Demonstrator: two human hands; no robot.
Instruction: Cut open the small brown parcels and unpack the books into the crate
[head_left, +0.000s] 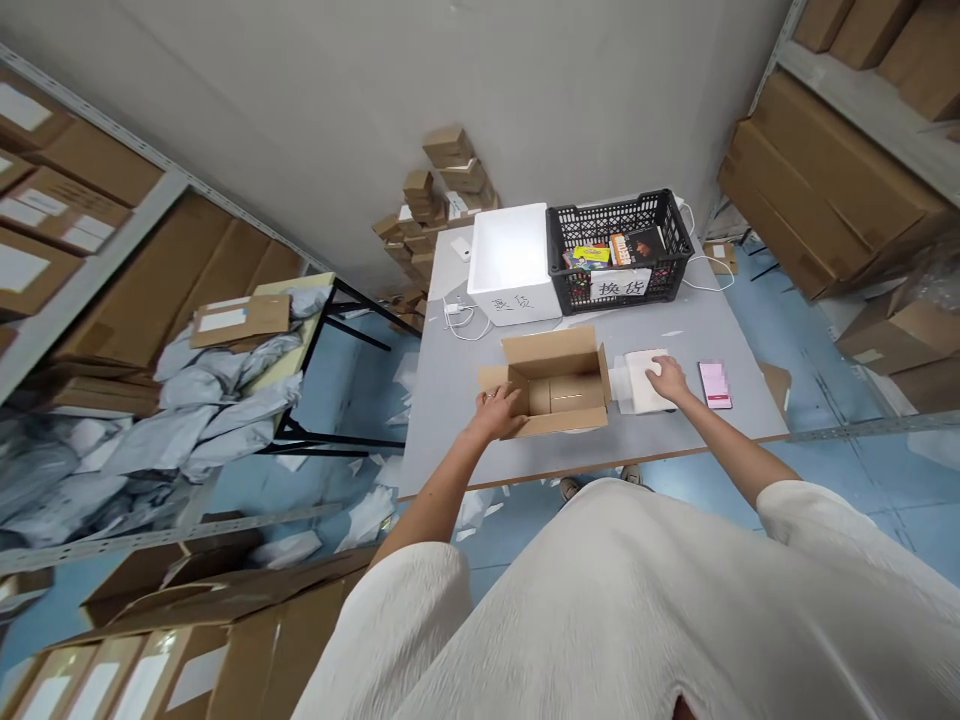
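An open cardboard box (566, 384) stands on the grey table with its flaps spread; nothing shows inside it. My left hand (498, 410) grips the box's left end, fingers bent over the wall and flap. To the right of the box lies a flat white square item (642, 392), with a strip of clear plastic (620, 385) sticking out at its left side. On its upper right part rests my right hand (666, 378), fingers apart and slightly bent. A phone with a pink screen (715, 384) lies right of that hand.
Behind the box, the table (465, 450) carries a white foam box (517, 302) and a black crate (622, 285) with colourful packages. A white cable (471, 325) lies left. Bagged parcels (225, 400) fill a side table; shelves of cartons (832, 190) flank both sides. Scraps litter the floor.
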